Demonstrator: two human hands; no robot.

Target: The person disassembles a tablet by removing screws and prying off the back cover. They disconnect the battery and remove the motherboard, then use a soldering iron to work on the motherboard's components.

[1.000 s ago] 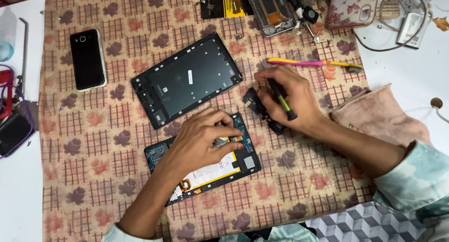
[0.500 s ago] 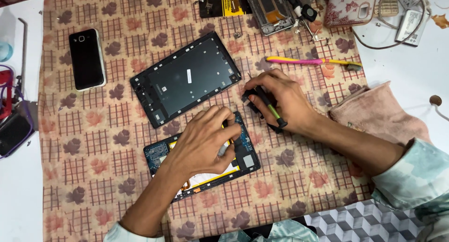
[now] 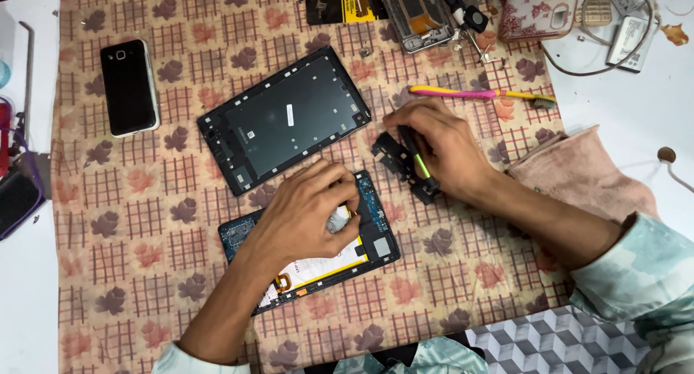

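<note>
Nearest: opened tablet body (image 3: 311, 262) flat on patterned cloth (image 3: 144, 229), lying at a slant, blue circuit board exposed along the edges, white battery with yellow trim in the middle, dark square part at the right corner. Left hand (image 3: 307, 215) resting on top of it, fingers curled together and pinching a small silvery piece near the board's upper edge. Exact grip hidden by knuckles.

Just right of that: right hand (image 3: 437, 146) closed around a black tool with a green stripe (image 3: 416, 153), tip pressed down on a small black plastic frame piece (image 3: 394, 160) on the cloth beside the tablet body.

Further up: detached black tablet back panel (image 3: 285, 117), inside face up, tilted, well apart from the body, small white sticker at centre.

Left: black smartphone (image 3: 129, 87), screen up. Right: pink cloth rag (image 3: 578, 175) at the edge of the white desk (image 3: 629, 99).

Far edge: pink-and-yellow toothbrush (image 3: 481, 94), stripped phone frame (image 3: 416, 12), floral phone case (image 3: 538, 9), coiled cable (image 3: 614, 34).
</note>
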